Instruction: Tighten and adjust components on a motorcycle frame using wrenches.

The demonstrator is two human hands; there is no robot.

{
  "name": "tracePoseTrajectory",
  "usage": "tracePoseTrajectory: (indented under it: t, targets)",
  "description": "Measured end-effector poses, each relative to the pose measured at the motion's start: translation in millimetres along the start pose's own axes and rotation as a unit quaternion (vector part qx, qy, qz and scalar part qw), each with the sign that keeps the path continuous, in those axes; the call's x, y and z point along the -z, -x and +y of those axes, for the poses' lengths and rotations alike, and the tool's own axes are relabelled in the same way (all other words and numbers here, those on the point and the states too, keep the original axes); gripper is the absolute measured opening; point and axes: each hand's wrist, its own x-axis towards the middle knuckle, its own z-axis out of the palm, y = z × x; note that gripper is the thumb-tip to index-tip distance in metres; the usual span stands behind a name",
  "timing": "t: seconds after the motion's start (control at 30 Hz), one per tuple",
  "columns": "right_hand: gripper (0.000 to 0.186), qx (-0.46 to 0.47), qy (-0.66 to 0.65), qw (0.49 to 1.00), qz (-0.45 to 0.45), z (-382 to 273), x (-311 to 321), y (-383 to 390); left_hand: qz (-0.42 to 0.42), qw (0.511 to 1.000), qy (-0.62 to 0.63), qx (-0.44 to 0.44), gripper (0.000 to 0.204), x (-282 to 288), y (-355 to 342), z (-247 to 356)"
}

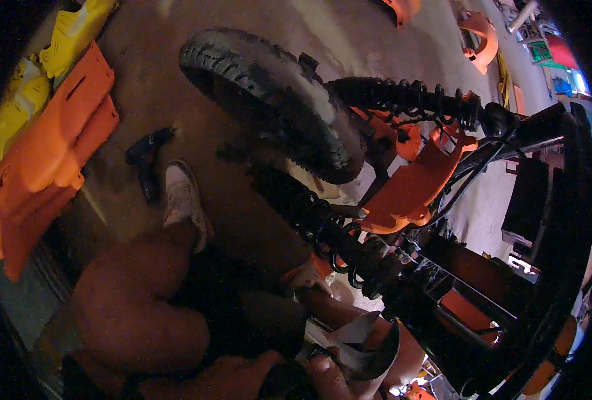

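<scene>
At six o'clock, the left hand and right hand pinch a curved strip of dull grey metal between thumb and fingers, keeping it near the lower black coil-spring shock absorber, whose ribbed coils run toward ten o'clock. Above it sits the knobbly black rubber rear tyre, the orange plastic mudguard bracket at three o'clock. Glossy orange and yellow body panels lie stacked at nine o'clock on the brown floor, apart from the work.

Bare floor left of tire — spring shocks, frame crowding right
</scene>
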Motion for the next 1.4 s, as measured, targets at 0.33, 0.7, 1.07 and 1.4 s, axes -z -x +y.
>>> tracePoseTrajectory:
  t: [0.33,0.7,1.07,1.4]
  targets:
    - [0.041,0.092,0.125,0.981,0.115,17.8,-18.1,17.4,0.005,0.967,0.233,0.103,0.061,-9.6,-0.4,4.5]
    - [0.039,0.008,0.058,0.998,0.028,-10.0,-6.5,-0.4,0.049,0.957,-0.286,-0.021,0.054,-64.2,9.2,-21.0]
    - [0.028,-0.093,-0.083,0.990,0.072,-2.4,-15.1,10.9,0.040,0.934,-0.352,-0.055,0.048,-100.2,19.9,-65.0]
    - [0.015,0.074,0.177,0.975,0.115,28.9,1.9,-2.5,0.029,0.963,-0.260,-0.071,0.040,-116.0,-22.1,-111.3]
